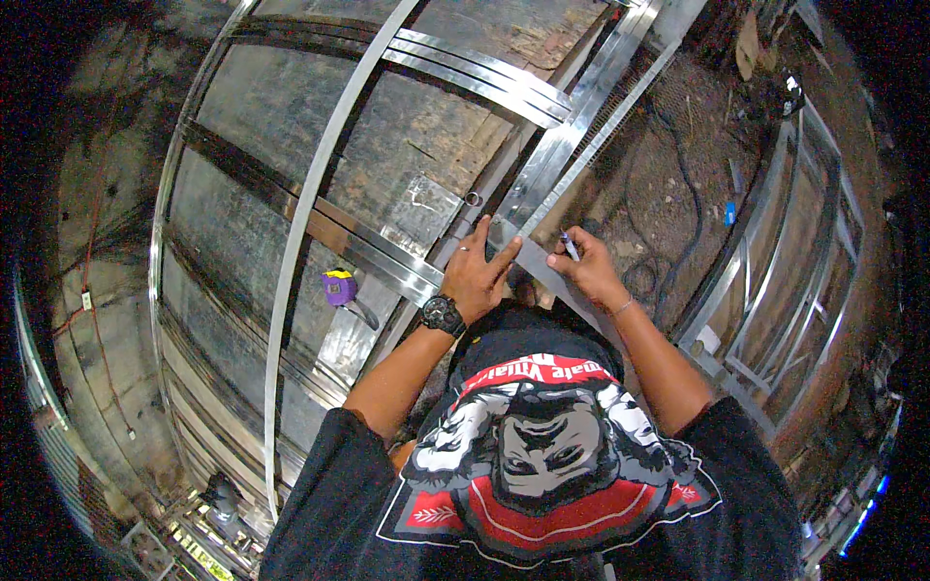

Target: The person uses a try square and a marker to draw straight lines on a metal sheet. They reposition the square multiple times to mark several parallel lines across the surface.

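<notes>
My left hand (475, 278) presses down near the end of a shiny metal bar (557, 155), fingers spread, thumb apart, with a watch (443, 315) on the wrist. Under and beside its fingers lies a flat grey metal strip (542, 263), which runs toward my lap. Just right of it, my right hand (593, 271) is closed around a slim white and purple marker pen (570, 246). The pen's tip is too small to make out against the strip. A purple and yellow tape measure (338, 288) rests left of my left hand.
A large metal frame (310, 208) with crossbars lies over dark boards on the left. A small metal ring (473, 198) sits by the bar. Another frame (775, 281) stands at the right. A dark cable (690, 208) and a blue object (729, 213) lie on the ground.
</notes>
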A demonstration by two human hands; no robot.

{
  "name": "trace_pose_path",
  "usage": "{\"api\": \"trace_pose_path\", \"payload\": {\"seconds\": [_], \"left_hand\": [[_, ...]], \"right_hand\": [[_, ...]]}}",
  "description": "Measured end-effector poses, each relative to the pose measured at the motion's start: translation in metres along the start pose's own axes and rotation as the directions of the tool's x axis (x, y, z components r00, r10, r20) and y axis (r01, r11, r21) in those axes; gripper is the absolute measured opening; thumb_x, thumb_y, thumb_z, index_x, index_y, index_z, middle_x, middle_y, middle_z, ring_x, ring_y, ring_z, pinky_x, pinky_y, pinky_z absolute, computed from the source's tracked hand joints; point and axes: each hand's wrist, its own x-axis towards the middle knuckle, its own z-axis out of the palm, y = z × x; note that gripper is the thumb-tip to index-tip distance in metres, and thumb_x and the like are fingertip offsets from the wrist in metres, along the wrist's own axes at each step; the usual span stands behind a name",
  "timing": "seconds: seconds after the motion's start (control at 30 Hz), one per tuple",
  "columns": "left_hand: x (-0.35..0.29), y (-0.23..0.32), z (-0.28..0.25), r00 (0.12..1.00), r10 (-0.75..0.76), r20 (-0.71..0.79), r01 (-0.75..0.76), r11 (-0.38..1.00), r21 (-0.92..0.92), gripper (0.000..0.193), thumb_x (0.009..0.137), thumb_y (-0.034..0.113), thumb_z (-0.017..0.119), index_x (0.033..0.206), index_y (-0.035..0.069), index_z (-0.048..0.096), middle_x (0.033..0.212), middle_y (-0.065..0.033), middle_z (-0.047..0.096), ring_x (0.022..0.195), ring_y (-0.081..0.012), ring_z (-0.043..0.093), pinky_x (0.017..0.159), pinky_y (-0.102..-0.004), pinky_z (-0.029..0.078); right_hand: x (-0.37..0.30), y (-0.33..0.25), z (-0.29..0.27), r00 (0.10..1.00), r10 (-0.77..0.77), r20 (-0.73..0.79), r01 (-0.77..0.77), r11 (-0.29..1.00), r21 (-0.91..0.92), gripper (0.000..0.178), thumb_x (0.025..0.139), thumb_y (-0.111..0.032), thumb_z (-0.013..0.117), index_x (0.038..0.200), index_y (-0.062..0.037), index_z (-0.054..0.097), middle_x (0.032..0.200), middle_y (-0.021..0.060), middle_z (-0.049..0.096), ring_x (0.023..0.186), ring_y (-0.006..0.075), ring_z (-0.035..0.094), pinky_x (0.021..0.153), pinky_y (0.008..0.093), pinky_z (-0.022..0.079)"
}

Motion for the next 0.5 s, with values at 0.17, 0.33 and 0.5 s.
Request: {"api": "trace_pose_path", "payload": {"seconds": [0.17,0.33,0.5], "left_hand": [[0.001,0.004,-0.003,0.999,-0.011,0.036,0.009,0.999,0.04,0.077,0.084,0.011,0.068,0.154,0.035,0.046,0.154,-0.0377,0.036,0.122,-0.0566,0.054,0.103,-0.0569,0.047],[0.002,0.002,-0.003,1.0,0.018,0.016,-0.019,0.999,0.043,0.082,0.084,0.008,0.069,0.156,0.036,0.041,0.155,-0.0364,0.035,0.121,-0.0535,0.055,0.097,-0.0541,0.051],[0.003,0.004,-0.004,1.0,0.023,0.02,-0.024,0.997,0.071,0.087,0.083,0.005,0.068,0.158,0.038,0.038,0.155,-0.0359,0.035,0.12,-0.0517,0.056,0.094,-0.0526,0.052]], "right_hand": [[-0.001,0.001,-0.001,1.0,0.012,0.005,-0.012,1.0,-0.013,0.026,0.083,-0.012,0.085,0.093,-0.0101,0.061,0.083,-0.0054,0.059,0.078,0.0075,0.053,0.071,0.0261,0.044],[-0.004,-0.005,0.002,0.999,0.052,-0.005,-0.052,0.997,0.052,0.025,0.083,-0.011,0.084,0.092,-0.0098,0.061,0.082,-0.0051,0.058,0.075,0.0077,0.052,0.068,0.026,0.043],[-0.003,-0.005,0.002,1.0,0.019,-0.011,-0.019,1.0,0.016,0.026,0.083,-0.011,0.085,0.092,-0.0095,0.061,0.081,-0.0049,0.057,0.074,0.0079,0.052,0.067,0.0262,0.042]]}}
